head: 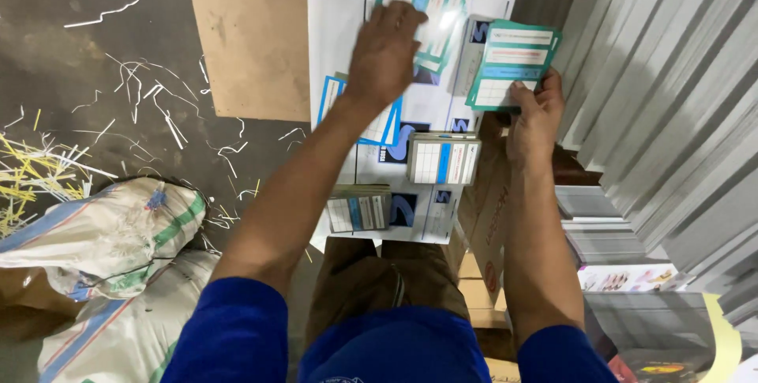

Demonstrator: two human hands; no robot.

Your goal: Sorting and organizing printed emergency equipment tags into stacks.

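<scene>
My right hand (pixel 535 114) grips a small bundle of teal-bordered printed cards (pixel 512 63) by its lower edge, held above the work surface. My left hand (pixel 385 51) reaches forward with fingers spread, resting on a fanned pile of teal-bordered cards (pixel 433 0) at the far end of the white printed sheet (pixel 339 12). Below my left forearm lies a blue-bordered card pile (pixel 330 99). Closer to me sit two thicker stacks of cards, one (pixel 443 159) in the middle and one (pixel 358 209) near the sheet's front edge.
A brown board (pixel 253 35) lies left of the sheet on a dark floor strewn with paper trimmings (pixel 150 91). Filled woven sacks (pixel 103 233) sit at lower left. Tall grey sheet stacks (pixel 663 99) rise on the right, with a cardboard box (pixel 485 217) beside my legs.
</scene>
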